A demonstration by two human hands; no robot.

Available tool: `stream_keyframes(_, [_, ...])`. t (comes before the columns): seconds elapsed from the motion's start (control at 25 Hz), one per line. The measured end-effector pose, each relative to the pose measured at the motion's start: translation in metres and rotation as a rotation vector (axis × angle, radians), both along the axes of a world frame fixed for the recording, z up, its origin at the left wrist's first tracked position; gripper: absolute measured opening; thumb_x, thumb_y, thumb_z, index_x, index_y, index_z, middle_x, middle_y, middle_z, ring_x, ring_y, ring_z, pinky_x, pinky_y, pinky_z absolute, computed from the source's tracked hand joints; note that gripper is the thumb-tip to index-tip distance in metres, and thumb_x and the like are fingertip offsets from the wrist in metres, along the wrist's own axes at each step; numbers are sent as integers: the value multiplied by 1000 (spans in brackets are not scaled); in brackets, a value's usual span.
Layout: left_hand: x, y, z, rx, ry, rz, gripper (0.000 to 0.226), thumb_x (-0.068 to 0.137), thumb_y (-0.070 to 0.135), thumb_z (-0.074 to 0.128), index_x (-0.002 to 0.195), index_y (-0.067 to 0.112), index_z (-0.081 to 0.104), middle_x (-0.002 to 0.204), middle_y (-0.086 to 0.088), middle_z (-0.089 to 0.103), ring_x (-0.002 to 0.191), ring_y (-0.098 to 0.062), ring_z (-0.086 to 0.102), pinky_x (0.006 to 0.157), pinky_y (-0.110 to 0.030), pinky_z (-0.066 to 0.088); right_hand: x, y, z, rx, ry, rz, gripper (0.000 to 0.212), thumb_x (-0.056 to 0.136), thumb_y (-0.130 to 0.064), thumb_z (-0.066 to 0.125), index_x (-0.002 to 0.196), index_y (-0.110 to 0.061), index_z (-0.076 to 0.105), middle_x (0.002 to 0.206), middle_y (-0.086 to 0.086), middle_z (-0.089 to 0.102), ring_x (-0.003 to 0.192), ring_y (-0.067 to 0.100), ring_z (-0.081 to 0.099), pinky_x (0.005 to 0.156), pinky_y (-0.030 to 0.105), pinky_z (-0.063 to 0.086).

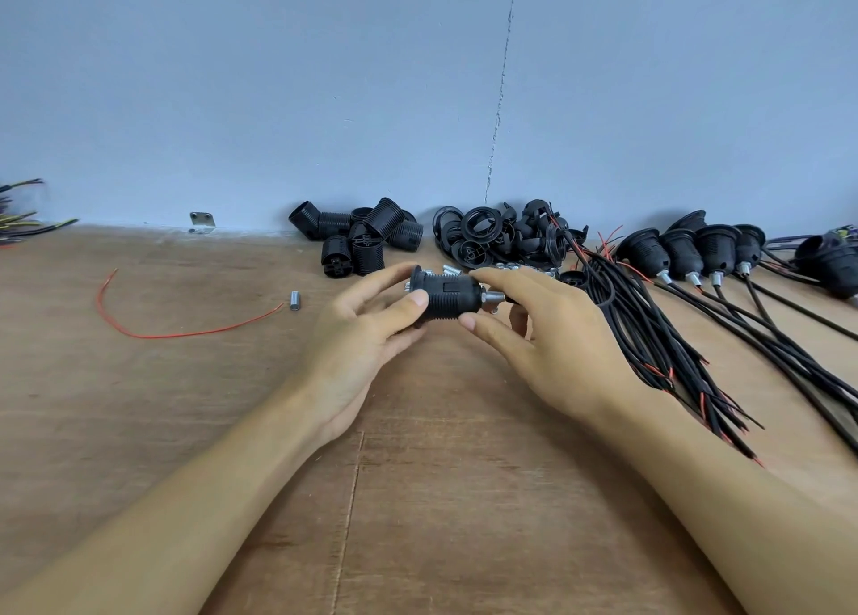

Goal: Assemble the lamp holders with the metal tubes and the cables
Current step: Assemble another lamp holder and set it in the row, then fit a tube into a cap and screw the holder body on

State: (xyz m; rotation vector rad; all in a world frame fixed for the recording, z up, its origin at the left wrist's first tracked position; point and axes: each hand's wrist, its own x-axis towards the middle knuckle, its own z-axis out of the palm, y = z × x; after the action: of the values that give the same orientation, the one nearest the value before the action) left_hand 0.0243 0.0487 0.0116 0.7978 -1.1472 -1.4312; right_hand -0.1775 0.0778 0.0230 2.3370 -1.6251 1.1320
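- Left hand (367, 331) grips the black holder (448, 295), held sideways above the bench (185, 405).
- Right hand (548, 336) pinches the holder's other end, where a tube (494, 297) sticks out.
- Cables (673, 336) lie right.

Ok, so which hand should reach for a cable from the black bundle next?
Probably the right. The right hand lies next to the cable bundle, pinching only the tube end of the lamp holder, while the left hand grips its body and is farther away.
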Motion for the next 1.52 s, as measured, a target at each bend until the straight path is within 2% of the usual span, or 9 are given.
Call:
stream_keyframes(0.08, [1,0,0,8,44,-49,35,86,7,67,121,14,68,116,-7,76,111,-20,71,96,-35,58,2,1,1,-88,65,-16,44,92,-48,65,131,-26,62,85,-18,50,71,6,45,69,30,45])
stream_keyframes(0.2, [3,1,-1,-9,42,-75,29,90,-3,54,112,11,67,108,-8,76,100,-23,72,91,-37,60,7,2,2,-235,267,-48,46,92,-50,65,127,-20,65,93,-6,64,81,20,63,73,36,45])
stream_keyframes(0.28, [3,1,-1,-18,50,-70,29,87,-3,52,110,10,64,101,-7,75,95,-24,69,91,-39,58,8,1,3,-271,352,-65,49,92,-55,61,126,-19,65,95,-3,66,85,24,65,73,39,44])
stream_keyframes(0.44, [-1,2,3,2,92,-68,36,76,15,62,112,13,64,102,-7,73,94,-22,68,94,-40,55,14,4,5,-298,428,-130,45,93,-56,58,121,-21,67,97,-3,67,85,24,66,74,40,41])
stream_keyframes(0.64, [-7,0,2,76,35,-26,36,89,41,68,114,16,65,127,-16,69,117,-32,68,106,-48,51,24,6,22,-466,376,-327,41,96,-50,58,122,-20,68,99,-2,70,86,26,63,76,39,37])
stream_keyframes(0.8, [-7,1,1,61,-19,-17,57,84,56,67,124,16,66,113,-11,76,107,-25,73,100,-46,54,24,1,44,-497,386,-442,36,93,-50,59,111,-21,68,90,-1,67,82,29,60,76,38,27])
stream_keyframes(1.08, [-11,2,-2,-46,-189,-52,55,83,58,56,112,13,69,102,-11,77,98,-25,75,85,-36,57,-56,-37,49,-42,155,-832,52,98,-58,42,107,-12,64,105,8,66,97,33,62,92,44,35])
stream_keyframes(1.24, [-15,3,-6,-140,-315,-50,44,84,54,60,96,14,76,92,-11,78,92,-26,75,86,-35,57,-107,-52,30,174,71,-946,61,102,-55,36,107,-1,65,109,21,66,103,41,62,78,40,35])
stream_keyframes(1.52, [-14,1,-8,-185,-364,-65,47,76,64,65,85,20,79,91,-9,78,92,-23,75,85,-34,56,-144,-68,28,263,-474,-936,60,105,-48,30,133,1,51,136,25,54,124,44,52,98,47,41])
